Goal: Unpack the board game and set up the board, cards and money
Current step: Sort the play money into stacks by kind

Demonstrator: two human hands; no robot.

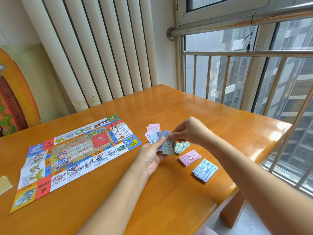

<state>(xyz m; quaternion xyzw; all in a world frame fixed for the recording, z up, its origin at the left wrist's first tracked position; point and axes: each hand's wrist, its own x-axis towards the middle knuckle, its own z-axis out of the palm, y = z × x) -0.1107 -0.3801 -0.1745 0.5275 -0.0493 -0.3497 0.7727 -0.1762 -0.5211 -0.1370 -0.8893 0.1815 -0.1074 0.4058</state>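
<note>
The paper game board (71, 158) lies unfolded and flat on the left half of the wooden table (211, 116). My left hand (150, 155) grips a fanned bundle of play-money notes (155, 136) in pink, blue and purple. My right hand (188, 131) pinches a green note (168, 146) at the front of that bundle. Three sorted stacks lie on the table to the right: a green pile (183, 146) partly behind the held note, a pink pile (190, 157), and a blue pile (205, 169).
A small yellowish piece (4, 184) sits at the table's left edge. A white radiator (94, 48) stands behind the table, and a barred window (254, 73) runs along the right side. An orange decorated panel (13, 99) leans at far left.
</note>
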